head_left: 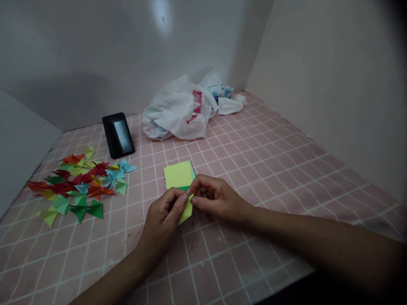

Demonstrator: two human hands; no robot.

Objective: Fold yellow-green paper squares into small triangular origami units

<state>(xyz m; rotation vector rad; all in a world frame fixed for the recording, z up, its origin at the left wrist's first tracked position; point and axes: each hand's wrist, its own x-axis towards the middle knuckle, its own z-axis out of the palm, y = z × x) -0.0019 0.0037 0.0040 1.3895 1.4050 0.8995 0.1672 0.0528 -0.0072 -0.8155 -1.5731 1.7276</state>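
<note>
Most of the paper (187, 210) hides between left hand (163, 216) and right hand (219, 199).

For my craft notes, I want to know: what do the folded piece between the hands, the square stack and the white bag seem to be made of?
The folded piece looks like thin yellow-green paper: sharp creases, matte face. The square stack seems paper too, flat matte sheets, perhaps sticky notes. The white bag looks like thin plastic film: crumpled, with a soft shine.
</note>
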